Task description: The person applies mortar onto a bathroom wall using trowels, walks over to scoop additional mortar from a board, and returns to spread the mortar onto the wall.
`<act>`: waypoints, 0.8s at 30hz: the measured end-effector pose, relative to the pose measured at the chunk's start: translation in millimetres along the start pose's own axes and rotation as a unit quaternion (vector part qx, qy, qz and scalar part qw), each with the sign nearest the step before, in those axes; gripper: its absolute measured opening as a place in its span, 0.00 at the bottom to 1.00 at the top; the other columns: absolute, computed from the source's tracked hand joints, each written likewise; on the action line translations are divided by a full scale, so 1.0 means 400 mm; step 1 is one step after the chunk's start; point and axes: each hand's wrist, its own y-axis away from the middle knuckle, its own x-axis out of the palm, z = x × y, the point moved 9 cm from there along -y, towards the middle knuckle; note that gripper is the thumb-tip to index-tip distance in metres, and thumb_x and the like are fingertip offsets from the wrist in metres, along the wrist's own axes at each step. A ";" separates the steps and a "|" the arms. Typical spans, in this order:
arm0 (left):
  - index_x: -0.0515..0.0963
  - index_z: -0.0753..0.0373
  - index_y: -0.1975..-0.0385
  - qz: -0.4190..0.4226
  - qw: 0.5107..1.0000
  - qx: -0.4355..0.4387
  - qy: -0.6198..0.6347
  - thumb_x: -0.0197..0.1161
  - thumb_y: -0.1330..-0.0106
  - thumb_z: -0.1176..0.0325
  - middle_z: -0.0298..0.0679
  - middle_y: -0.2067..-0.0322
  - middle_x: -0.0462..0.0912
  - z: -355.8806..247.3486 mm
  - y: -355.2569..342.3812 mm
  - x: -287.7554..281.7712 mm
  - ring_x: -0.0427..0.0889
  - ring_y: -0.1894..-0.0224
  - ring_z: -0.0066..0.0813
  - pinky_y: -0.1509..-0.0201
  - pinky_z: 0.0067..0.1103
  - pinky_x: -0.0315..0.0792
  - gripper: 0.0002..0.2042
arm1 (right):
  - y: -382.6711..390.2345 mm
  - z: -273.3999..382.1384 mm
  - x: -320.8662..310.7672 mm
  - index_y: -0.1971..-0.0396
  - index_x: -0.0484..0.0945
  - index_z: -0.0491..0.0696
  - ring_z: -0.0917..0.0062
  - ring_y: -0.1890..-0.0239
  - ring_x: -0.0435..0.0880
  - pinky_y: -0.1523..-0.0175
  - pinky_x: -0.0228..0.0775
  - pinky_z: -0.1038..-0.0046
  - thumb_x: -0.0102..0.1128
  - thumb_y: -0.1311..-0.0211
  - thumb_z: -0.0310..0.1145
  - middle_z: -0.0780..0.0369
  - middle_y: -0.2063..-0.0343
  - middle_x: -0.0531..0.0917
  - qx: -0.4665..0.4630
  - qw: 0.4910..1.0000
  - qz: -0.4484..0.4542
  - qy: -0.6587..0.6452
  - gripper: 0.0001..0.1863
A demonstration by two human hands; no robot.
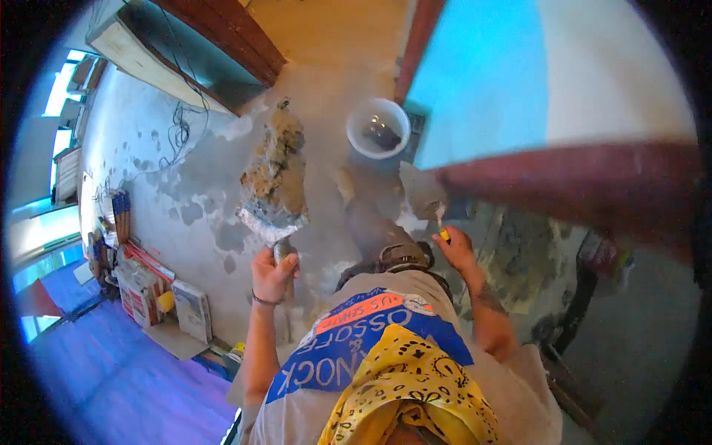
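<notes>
My left hand is closed round the metal handle of a wide, mortar-smeared blade, which carries a tall lumpy heap of tan-grey mortar. My right hand grips the yellow handle of a trowel, its grey-coated blade pointing up and away from me. Between and beyond the two tools, a white round bucket holds cloudy liquid and a dark shape I cannot make out.
A dark red door edge crosses the right side beside a wet, stained floor patch. Cables lie by a pale board and red-brown frame upper left. Tools, packages and blue sheeting lie along the left.
</notes>
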 end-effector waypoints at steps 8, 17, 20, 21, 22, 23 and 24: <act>0.73 0.66 0.67 -0.013 0.998 -0.044 -0.036 0.63 0.42 0.71 0.35 0.76 0.77 -0.098 -0.413 -0.186 0.74 0.79 0.19 0.76 0.17 0.70 0.08 | -0.477 0.380 0.131 0.69 0.74 0.42 0.56 0.73 0.76 0.68 0.67 0.64 0.62 0.45 0.43 0.52 0.77 0.78 -0.005 0.996 0.004 -0.093 0.18; 0.72 0.67 0.56 0.021 0.998 -0.044 -0.047 0.62 0.39 0.69 0.34 0.74 0.76 -0.186 -0.970 -0.311 0.74 0.78 0.20 0.75 0.16 0.68 0.14 | -1.081 0.647 0.080 0.71 0.74 0.43 0.66 0.78 0.75 0.70 0.66 0.66 0.64 0.46 0.40 0.53 0.78 0.77 -0.091 0.987 -0.113 -0.073 0.15; 0.72 0.65 0.61 0.035 0.999 -0.024 -0.028 0.62 0.40 0.70 0.34 0.75 0.76 -0.210 -1.147 -0.347 0.74 0.78 0.20 0.75 0.16 0.69 0.11 | -1.240 0.688 0.062 0.68 0.74 0.43 0.68 0.79 0.74 0.71 0.67 0.68 0.63 0.45 0.41 0.55 0.79 0.76 -0.058 0.986 -0.110 -0.114 0.16; 0.72 0.65 0.62 0.045 0.999 -0.009 -0.008 0.62 0.40 0.70 0.33 0.75 0.76 -0.226 -1.201 -0.345 0.74 0.78 0.19 0.75 0.17 0.69 0.10 | -1.294 0.692 0.059 0.67 0.74 0.43 0.70 0.79 0.74 0.71 0.66 0.69 0.63 0.45 0.42 0.56 0.80 0.76 -0.040 0.984 -0.125 -0.121 0.17; 0.73 0.65 0.63 0.051 0.998 -0.014 0.013 0.62 0.40 0.71 0.33 0.75 0.76 -0.323 -1.287 -0.352 0.74 0.78 0.19 0.74 0.17 0.70 0.09 | -1.384 0.762 0.044 0.67 0.74 0.43 0.70 0.79 0.74 0.71 0.66 0.69 0.63 0.45 0.42 0.56 0.80 0.76 -0.046 0.981 -0.136 -0.129 0.17; 0.73 0.65 0.63 0.047 0.999 -0.016 0.014 0.62 0.40 0.71 0.33 0.75 0.76 -0.342 -1.334 -0.361 0.74 0.78 0.19 0.74 0.17 0.70 0.09 | -1.432 0.753 0.076 0.67 0.75 0.44 0.74 0.79 0.73 0.72 0.65 0.71 0.61 0.43 0.41 0.59 0.81 0.75 -0.022 0.972 -0.117 -0.202 0.15; 0.72 0.65 0.64 0.044 0.997 -0.016 -0.069 0.62 0.41 0.70 0.32 0.76 0.76 -0.358 -1.392 -0.374 0.73 0.78 0.18 0.74 0.17 0.70 0.09 | -1.478 0.744 0.111 0.67 0.76 0.44 0.77 0.79 0.72 0.72 0.64 0.74 0.58 0.41 0.41 0.62 0.81 0.74 0.005 0.957 -0.097 -0.273 0.14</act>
